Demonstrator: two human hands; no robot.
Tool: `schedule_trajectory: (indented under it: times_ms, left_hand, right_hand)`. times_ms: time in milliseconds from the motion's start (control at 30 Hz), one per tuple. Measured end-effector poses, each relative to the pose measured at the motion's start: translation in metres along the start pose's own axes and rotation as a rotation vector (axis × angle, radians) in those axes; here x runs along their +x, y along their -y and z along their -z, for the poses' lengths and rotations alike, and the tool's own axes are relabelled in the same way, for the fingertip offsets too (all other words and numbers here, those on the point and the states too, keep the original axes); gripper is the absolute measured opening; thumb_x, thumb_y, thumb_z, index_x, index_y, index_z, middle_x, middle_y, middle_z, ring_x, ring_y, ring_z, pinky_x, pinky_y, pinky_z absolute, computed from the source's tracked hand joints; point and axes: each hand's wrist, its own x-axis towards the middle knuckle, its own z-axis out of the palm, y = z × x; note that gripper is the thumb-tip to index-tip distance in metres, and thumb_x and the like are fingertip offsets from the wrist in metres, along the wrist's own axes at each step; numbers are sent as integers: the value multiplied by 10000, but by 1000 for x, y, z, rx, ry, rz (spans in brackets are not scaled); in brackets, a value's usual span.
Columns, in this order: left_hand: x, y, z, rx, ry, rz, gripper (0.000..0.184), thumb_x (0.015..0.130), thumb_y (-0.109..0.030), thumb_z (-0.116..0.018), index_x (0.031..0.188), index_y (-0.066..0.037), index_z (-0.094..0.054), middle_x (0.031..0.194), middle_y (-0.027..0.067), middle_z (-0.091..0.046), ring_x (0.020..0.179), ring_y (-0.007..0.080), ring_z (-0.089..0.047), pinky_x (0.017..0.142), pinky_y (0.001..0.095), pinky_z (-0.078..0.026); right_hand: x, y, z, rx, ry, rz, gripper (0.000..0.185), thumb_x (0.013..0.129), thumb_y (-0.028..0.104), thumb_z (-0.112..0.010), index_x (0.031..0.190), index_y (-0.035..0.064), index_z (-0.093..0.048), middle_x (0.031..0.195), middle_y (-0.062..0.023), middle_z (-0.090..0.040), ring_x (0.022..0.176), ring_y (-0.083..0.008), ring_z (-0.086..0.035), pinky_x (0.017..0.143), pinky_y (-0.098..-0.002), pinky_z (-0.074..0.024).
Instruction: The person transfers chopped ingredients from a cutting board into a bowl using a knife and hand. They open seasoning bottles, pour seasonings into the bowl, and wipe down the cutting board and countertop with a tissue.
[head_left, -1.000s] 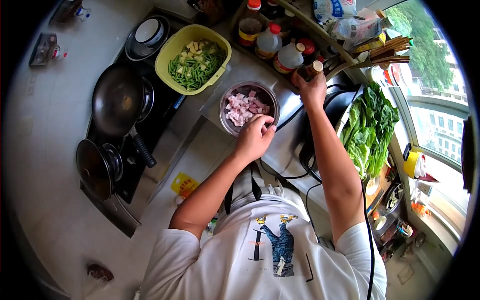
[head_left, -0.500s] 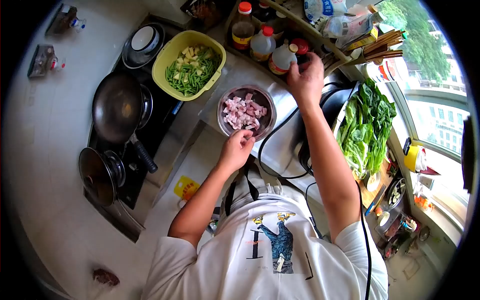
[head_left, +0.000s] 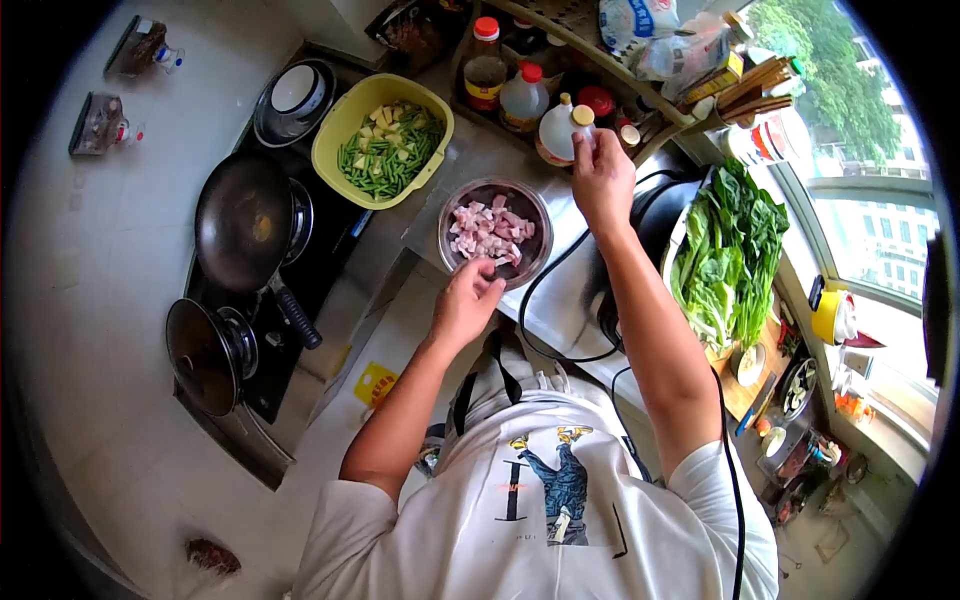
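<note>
A metal bowl (head_left: pixel 538 255) of diced pale pink meat (head_left: pixel 490 230) stands on the counter. My left hand (head_left: pixel 467 303) pinches its near rim, fingertips by the meat. Farther right, my right hand (head_left: pixel 603 182) is raised beside the bottle rack, its fingers closed around a small bottle with a yellow cap (head_left: pixel 583 116); most of that bottle is hidden. Just behind it is a white bottle (head_left: pixel 555 135), with a red-capped clear bottle (head_left: pixel 524 98) to its left and a red lid (head_left: pixel 596 100) to its right.
A yellow-green basin (head_left: pixel 327 150) of cut green beans and pale pieces is left of the bowl. Farther left are a wok (head_left: pixel 240 212) and a lidded pan (head_left: pixel 203 355) on the stove. Leafy greens (head_left: pixel 735 260) lie right of my right arm. A black cable (head_left: pixel 528 325) crosses the counter.
My right hand has left the brown bottle it held at the rack's right end, moved left and closed on another bottle. My left hand has shifted slightly left along the bowl's near rim.
</note>
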Motion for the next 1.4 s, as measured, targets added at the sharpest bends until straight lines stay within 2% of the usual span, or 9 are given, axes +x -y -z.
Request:
schedule_trajectory:
  times_ms: [233, 400, 467, 567, 767, 867, 1000, 1267, 1400]
  left_hand:
    - [16, -118, -3, 324, -23, -653, 1153, 627, -285, -926, 1531, -46, -250, 1496, 200, -421, 1385, 388, -400, 1141, 475, -342]
    - [-34, -173, -52, -14, 417, -595, 1039, 624, -284, -954, 1447, -23, -376, 1323, 152, -571, 1223, 267, -570, 1036, 397, -452]
    - [-60, -187, -89, -91, 433, -604, 1016, 629, -295, -950, 1432, -24, -390, 1308, 139, -581, 1198, 245, -587, 1011, 388, -471]
    - [-90, -208, -151, -48, 449, -653, 1058, 611, -313, -932, 1443, -43, -337, 1316, 202, -559, 1215, 384, -570, 996, 449, -482]
    - [-104, -233, -219, 239, 842, -942, 1051, 735, -322, -873, 1506, 40, -258, 1402, 266, -460, 1283, 402, -502, 1086, 449, -408]
    - [-120, -265, -245, -97, 974, -767, 690, 871, -34, -726, 1475, -16, -392, 1366, 167, -507, 1116, 239, -615, 980, 345, -493]
    - [-137, -279, -296, 90, 1043, -947, 281, 872, 80, -647, 1130, -33, -661, 999, 118, -645, 886, 248, -653, 763, 325, -528]
    - [-166, -238, -364, 524, 941, -1039, 146, 951, -178, -629, 967, -34, -610, 858, 139, -618, 765, 368, -617, 674, 426, -497]
    - [-151, -210, -391, 426, 848, -500, 358, 1010, -343, -534, 819, -41, -556, 736, 129, -597, 659, 330, -601, 641, 413, -501]
  right_hand:
    - [-61, 44, 168, 249, 405, 288, 171, 927, 173, -697, 992, 25, -644, 626, -95, -561, 497, -190, -528, 493, -321, -421]
    - [-118, 9, 259, 542, 241, 152, 307, 858, 229, -789, 1029, 15, -649, 850, -53, -647, 723, -159, -619, 627, -314, -475]
    - [-127, 1, 280, 557, 155, 258, 839, 700, 397, -911, 1321, 7, -504, 1265, -123, -543, 1176, -240, -560, 996, -373, -452]
    - [-179, -40, 291, 803, 76, -22, 1020, 611, 278, -975, 1417, 19, -407, 1374, -129, -495, 1258, -250, -521, 1055, -395, -427]
    - [-247, -112, 365, 728, 27, -328, 1025, 624, 142, -945, 1455, 37, -356, 1321, -86, -549, 1208, -200, -548, 1043, -376, -444]
    - [-273, -135, 403, 746, -27, -330, 998, 632, 131, -934, 1446, 42, -364, 1278, -80, -575, 1183, -184, -557, 1020, -368, -458]
    - [-311, -165, 443, 635, 185, -403, 981, 629, 133, -921, 1442, 58, -378, 1240, -96, -610, 1176, -186, -567, 1021, -361, -453]
    - [-370, -224, 469, 588, 193, -586, 1025, 613, 198, -931, 1455, 52, -364, 1264, -120, -603, 1188, -226, -574, 1034, -368, -449]
    - [-372, -244, 474, 359, 81, -619, 1029, 626, 236, -923, 1461, 50, -351, 1294, -148, -589, 1212, -257, -568, 1043, -383, -445]
